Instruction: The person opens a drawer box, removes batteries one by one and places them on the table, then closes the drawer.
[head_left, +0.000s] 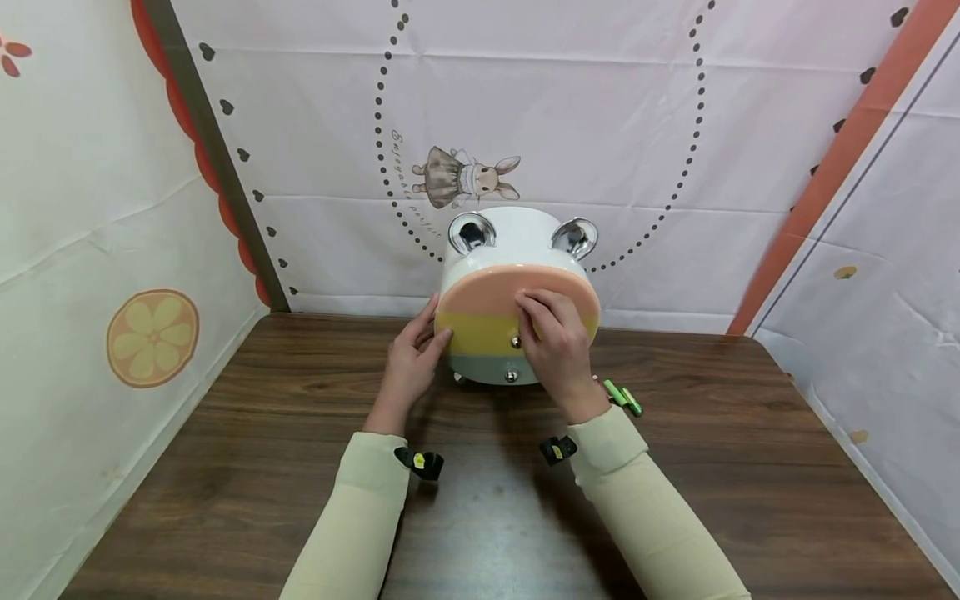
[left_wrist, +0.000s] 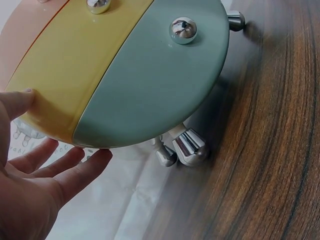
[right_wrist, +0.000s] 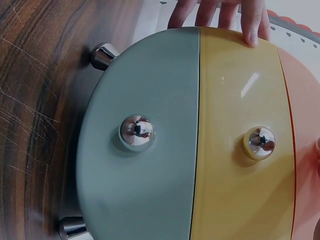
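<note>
A rounded storage box (head_left: 510, 237) with chrome ears stands at the back of the table on short chrome feet (left_wrist: 190, 147). Its front has a pink drawer (head_left: 480, 287), a yellow drawer (right_wrist: 240, 85) and a green drawer (left_wrist: 150, 75). Round chrome knobs (right_wrist: 137, 133) show on the lower two. My left hand (head_left: 411, 362) rests against the box's left side, thumb on the yellow front's edge, fingers extended along the side. With thumb and fingertips my right hand (head_left: 557, 337) pinches the pink drawer's knob, mostly hidden by the fingers. All three drawer fronts sit flush.
Small green sticks (head_left: 622, 397) lie on the wooden table (head_left: 480, 517) right of the box, partly behind my right wrist. A printed cloth (head_left: 570, 125) hangs close behind the box, with more cloth at both sides.
</note>
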